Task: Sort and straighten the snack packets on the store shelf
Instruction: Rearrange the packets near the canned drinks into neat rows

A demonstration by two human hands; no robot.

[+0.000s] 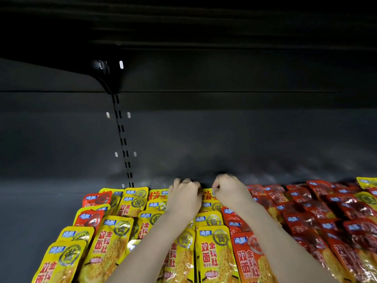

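Note:
Yellow snack packets (214,252) lie in overlapping rows on the dark shelf (40,211), filling the left and middle. Red snack packets (306,221) cover the right side, and a few red ones (95,199) sit among the yellow at the far left. My left hand (184,196) and my right hand (228,190) reach to the back of the middle rows, side by side, fingers curled down onto a yellow packet (207,194) between them. The fingertips are hidden, so the exact grip is unclear.
The shelf's dark back wall (224,139) rises just behind the hands, with a slotted upright (122,139) at left. A bracket (108,78) holds the shelf above. A few yellow packets (367,182) lie among the red at far right.

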